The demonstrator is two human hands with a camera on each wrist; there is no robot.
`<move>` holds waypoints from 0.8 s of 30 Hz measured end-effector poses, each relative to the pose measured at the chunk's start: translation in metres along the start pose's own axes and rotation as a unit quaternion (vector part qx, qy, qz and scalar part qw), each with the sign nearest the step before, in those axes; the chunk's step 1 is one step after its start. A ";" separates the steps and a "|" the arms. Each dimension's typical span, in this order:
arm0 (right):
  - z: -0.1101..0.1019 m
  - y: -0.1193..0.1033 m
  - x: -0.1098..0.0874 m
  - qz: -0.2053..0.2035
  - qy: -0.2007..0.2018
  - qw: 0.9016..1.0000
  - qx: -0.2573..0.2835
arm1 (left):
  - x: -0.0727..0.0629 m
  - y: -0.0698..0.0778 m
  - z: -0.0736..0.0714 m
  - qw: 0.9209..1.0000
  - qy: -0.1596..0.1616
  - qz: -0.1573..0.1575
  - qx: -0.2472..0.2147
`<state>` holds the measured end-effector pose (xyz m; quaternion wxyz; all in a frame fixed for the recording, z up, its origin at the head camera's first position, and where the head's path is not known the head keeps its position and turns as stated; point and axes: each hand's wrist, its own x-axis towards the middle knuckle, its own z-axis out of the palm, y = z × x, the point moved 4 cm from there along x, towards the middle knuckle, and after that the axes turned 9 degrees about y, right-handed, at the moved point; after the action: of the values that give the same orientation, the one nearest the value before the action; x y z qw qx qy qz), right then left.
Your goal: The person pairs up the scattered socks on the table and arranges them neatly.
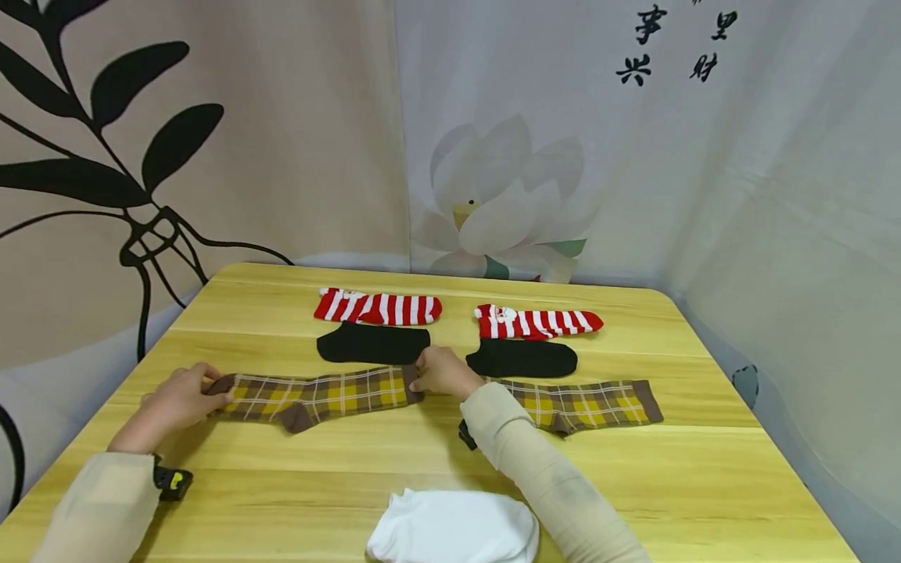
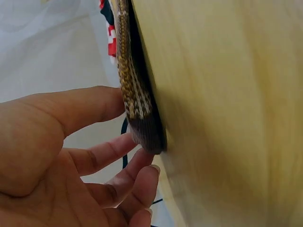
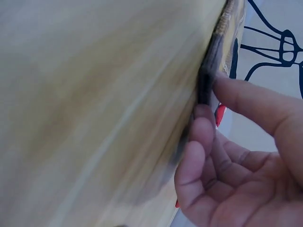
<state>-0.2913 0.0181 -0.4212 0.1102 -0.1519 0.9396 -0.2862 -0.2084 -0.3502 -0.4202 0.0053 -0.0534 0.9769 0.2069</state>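
A yellow-and-brown plaid sock (image 1: 324,396) lies lengthwise between the two hands, its brown heel towards the near side. My left hand (image 1: 176,405) holds its brown toe; in the left wrist view the thumb lies on the sock (image 2: 135,90) and the fingertips are at the toe's edge. At the other end, my right hand (image 1: 445,371) pinches the brown cuff (image 3: 208,73) between thumb and curled fingers. A second plaid sock (image 1: 587,407) lies to the right, its toe end hidden behind the right hand and sleeve.
Behind the plaid socks lie two black ankle socks (image 1: 373,344) (image 1: 522,358). Further back are two red-and-white striped socks (image 1: 401,310) (image 1: 545,323). A white bundle of cloth (image 1: 454,528) sits at the near edge of the wooden table (image 1: 296,500). Printed curtains hang behind.
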 end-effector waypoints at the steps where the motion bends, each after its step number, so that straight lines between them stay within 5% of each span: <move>1: 0.000 0.000 0.001 -0.001 0.000 1.000 0.000 | 0.001 -0.001 -0.001 1.000 -0.005 -0.001 0.000; 24: 0.006 -0.002 0.004 -0.008 0.015 1.000 0.017 | 0.004 -0.006 -0.003 1.000 -0.025 -0.010 0.007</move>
<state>-0.2927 0.0122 -0.4259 0.0964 -0.1533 0.9348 -0.3054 -0.2118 -0.3572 -0.4197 0.0320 -0.0576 0.9773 0.2013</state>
